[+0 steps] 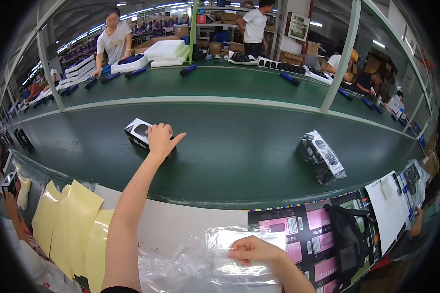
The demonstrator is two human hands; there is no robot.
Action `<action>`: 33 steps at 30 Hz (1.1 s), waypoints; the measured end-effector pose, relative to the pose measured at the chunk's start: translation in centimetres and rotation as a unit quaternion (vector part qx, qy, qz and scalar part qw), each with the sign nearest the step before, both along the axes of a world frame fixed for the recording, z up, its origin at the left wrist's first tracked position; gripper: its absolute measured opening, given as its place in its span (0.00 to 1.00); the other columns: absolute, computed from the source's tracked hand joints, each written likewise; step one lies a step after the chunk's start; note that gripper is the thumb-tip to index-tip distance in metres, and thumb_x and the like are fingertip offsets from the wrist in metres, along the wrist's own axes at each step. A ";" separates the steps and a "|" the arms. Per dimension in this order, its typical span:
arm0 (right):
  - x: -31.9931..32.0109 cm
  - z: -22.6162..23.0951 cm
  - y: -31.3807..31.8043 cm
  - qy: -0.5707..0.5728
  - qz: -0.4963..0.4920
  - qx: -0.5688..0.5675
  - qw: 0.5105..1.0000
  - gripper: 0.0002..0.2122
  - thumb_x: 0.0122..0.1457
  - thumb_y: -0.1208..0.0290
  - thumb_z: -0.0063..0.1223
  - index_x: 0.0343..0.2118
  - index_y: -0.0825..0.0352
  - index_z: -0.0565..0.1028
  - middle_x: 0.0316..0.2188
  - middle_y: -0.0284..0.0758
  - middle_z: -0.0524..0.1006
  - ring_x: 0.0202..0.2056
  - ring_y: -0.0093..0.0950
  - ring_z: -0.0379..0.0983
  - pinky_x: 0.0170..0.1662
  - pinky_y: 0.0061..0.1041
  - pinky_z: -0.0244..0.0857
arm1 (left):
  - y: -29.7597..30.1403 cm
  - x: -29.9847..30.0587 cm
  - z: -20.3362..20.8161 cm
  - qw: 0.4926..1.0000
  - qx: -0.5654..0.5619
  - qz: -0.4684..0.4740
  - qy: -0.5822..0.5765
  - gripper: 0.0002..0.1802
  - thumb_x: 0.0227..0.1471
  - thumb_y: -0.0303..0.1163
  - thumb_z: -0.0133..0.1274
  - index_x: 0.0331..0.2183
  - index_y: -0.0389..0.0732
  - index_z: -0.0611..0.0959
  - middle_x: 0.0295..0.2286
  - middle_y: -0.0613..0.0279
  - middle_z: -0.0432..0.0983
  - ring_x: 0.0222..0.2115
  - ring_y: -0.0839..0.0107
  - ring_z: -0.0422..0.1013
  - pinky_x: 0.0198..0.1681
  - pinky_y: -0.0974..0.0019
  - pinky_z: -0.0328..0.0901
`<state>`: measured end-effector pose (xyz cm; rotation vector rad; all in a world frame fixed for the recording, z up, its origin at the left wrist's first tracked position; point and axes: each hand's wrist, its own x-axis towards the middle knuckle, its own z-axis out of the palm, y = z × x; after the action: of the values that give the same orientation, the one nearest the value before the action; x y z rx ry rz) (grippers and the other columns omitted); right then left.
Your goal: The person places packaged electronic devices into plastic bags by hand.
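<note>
My left hand (162,140) reaches onto the green conveyor belt, its fingers lying over a small black-and-white box (141,131). The thumb sticks out to the right, clear of the box, and the hand covers the box's right part. Close to me, my right hand (256,250) is closed over a pile of clear plastic bags (220,268), fingertips pinched at the film. Farther right on the belt lies another black-and-white box (322,157), wrapped in shiny clear film.
Yellow sheets (73,224) lie left of my forearm. Printed pink-and-black sheets (298,234) and a black mesh pouch (347,239) are at the right. A metal frame rail (220,99) separates the near belt from a far belt (230,84) carrying blue-and-black cylinders. Co-workers stand beyond and at both sides.
</note>
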<state>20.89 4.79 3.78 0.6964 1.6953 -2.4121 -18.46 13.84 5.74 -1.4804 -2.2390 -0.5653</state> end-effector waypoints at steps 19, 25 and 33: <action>-0.4 2.0 -1.5 0.103 -0.089 0.171 0.976 0.09 0.56 0.68 0.48 0.35 0.68 0.74 0.18 0.22 0.69 0.19 0.09 0.59 0.22 0.10 0.54 | -12.8 19.2 3.3 0.749 -0.107 -0.399 -0.518 0.23 0.50 0.46 0.47 0.37 0.34 0.74 0.29 0.57 0.72 0.32 0.69 0.68 0.35 0.65 0.63; -0.9 5.8 0.0 0.092 -0.154 0.164 0.970 0.09 0.57 0.68 0.46 0.30 0.69 0.74 0.12 0.25 0.66 0.16 0.11 0.58 0.21 0.12 0.57 | -18.4 14.6 4.1 0.593 -0.382 -0.373 -0.604 0.16 0.52 0.40 0.46 0.25 0.36 0.75 0.21 0.62 0.71 0.23 0.74 0.69 0.33 0.68 0.62; -9.8 1.0 5.6 0.148 -0.269 0.158 0.939 0.10 0.58 0.67 0.44 0.36 0.68 0.70 0.21 0.26 0.70 0.18 0.13 0.62 0.27 0.14 0.63 | -14.5 9.3 -2.7 0.718 0.118 -0.252 -0.638 0.08 0.47 0.28 0.50 0.31 0.36 0.75 0.22 0.67 0.70 0.22 0.81 0.65 0.36 0.72 0.63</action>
<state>11.11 10.42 4.78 0.9939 2.3052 -2.7305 -9.13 -0.65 3.01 -1.7797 -2.2513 -2.5984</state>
